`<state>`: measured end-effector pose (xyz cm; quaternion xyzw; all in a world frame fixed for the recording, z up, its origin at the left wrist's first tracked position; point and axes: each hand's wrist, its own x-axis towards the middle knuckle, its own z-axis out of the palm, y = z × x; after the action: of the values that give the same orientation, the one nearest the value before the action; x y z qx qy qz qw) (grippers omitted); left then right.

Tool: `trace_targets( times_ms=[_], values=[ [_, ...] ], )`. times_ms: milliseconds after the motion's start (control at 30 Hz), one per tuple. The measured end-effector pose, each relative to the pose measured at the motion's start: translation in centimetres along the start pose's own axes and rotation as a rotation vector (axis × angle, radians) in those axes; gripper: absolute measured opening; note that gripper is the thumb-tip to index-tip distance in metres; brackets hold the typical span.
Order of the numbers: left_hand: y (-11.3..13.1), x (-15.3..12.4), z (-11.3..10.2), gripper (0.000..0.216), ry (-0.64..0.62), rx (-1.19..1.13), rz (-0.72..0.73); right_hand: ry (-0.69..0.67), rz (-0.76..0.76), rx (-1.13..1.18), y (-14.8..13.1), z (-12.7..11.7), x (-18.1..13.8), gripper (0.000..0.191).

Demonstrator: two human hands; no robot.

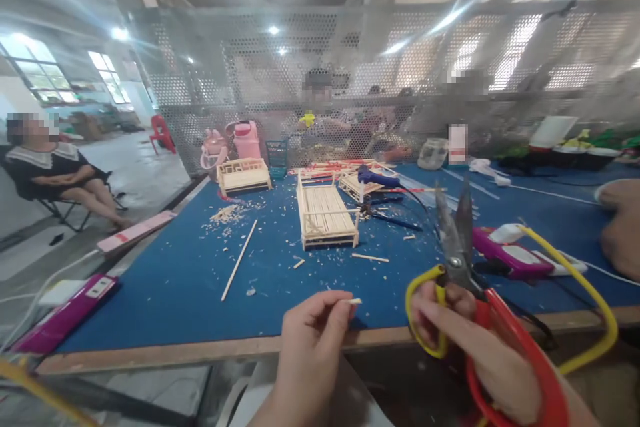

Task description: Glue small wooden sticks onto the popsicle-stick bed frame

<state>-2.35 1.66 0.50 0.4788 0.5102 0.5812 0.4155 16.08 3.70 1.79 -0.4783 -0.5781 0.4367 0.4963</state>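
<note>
Pinched between the thumb and finger of my left hand (314, 340) is a short piece of wooden stick (355, 301), at the front edge of the table. My right hand (480, 340) grips a large pair of scissors (457, 260) with red and yellow handles; its blades point up and stand apart. Beyond my hands sits a small bed-shaped frame of sticks (327, 210). A longer stick (240, 260) lies to its left, and a short stick (370, 257) lies nearer me. Behind the frame rests a blue glue gun (377, 178) on a stand.
A stick-built bench (243, 175) stands at the back left, beside wood shavings (230, 213). Purple power strips lie left (70, 310) and right (520, 260), the right one with a yellow cable (595, 300). A mesh screen (250, 67) closes the back. A person (60, 170) sits at left.
</note>
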Motion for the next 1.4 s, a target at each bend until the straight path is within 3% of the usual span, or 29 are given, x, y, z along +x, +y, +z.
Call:
trace_targets(
  times_ms=[133,233,400,567,700,867,1033,1167,1400],
  values=[
    [0.9,-0.1,0.2,0.013,-0.100,0.038,0.092,-0.126,0.073,0.267,-0.1,3.8,-0.6,0.036],
    [1.2,-0.2,0.1,0.019,-0.108,-0.114,0.044,-0.185,0.102,0.432,0.4,5.6,-0.7,0.037],
    [0.6,-0.1,0.4,0.035,-0.111,-0.383,-0.122,-0.113,0.177,0.640,1.2,6.9,-0.7,0.038],
    [0.2,-0.2,0.6,0.030,-0.172,-0.440,-0.136,-0.119,0.266,0.708,-0.4,7.1,-0.2,0.049],
    [0.6,-0.2,0.5,0.029,-0.247,-0.495,-0.232,-0.157,0.209,0.509,-0.9,6.6,-0.2,0.045],
    [1.4,0.1,0.4,0.038,-0.126,-0.355,-0.228,-0.132,0.001,-0.023,-1.3,4.0,-0.7,0.027],
    [1.8,0.4,0.4,0.039,-0.078,-0.334,-0.261,-0.282,-0.090,-0.418,-2.4,1.5,-0.7,0.024],
    [1.7,0.4,0.5,0.034,-0.054,-0.311,-0.247,-0.350,-0.095,-0.603,-2.1,1.0,-0.5,0.023],
    [2.0,0.2,0.4,0.022,-0.093,-0.142,-0.175,-0.328,-0.241,-0.742,-2.0,0.5,-0.1,0.025]
  ],
)
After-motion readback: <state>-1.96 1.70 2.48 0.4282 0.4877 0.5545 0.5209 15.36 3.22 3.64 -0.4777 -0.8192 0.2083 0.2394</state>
